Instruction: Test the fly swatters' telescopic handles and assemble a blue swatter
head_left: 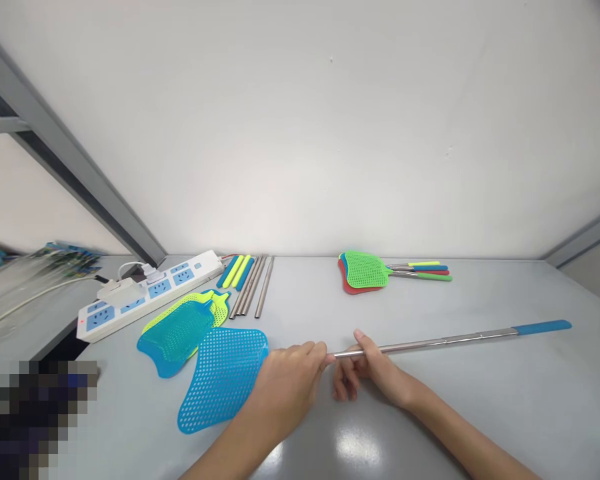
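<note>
A blue fly swatter (223,383) lies across both hands, its mesh head at the left, its telescopic metal rod (440,343) drawn out long, and its blue handle (543,327) at the far right. My left hand (297,373) is wrapped round it where the rod meets the head, hiding that joint. My right hand (373,370) holds the rod just beside it, thumb on top and fingers loosely curled underneath. Behind the left hand, loose blue and yellow swatter heads (180,333) overlap. Separate metal rods (250,290) and blue and yellow handle grips (237,272) lie farther back.
Several whole fly swatters in green, red and other colours (367,270) are stacked near the wall. A white power strip (155,293) with plugs stands at the left. Beyond the frame post are plastic-wrapped items (65,263). A pixelated dark patch covers the lower left corner.
</note>
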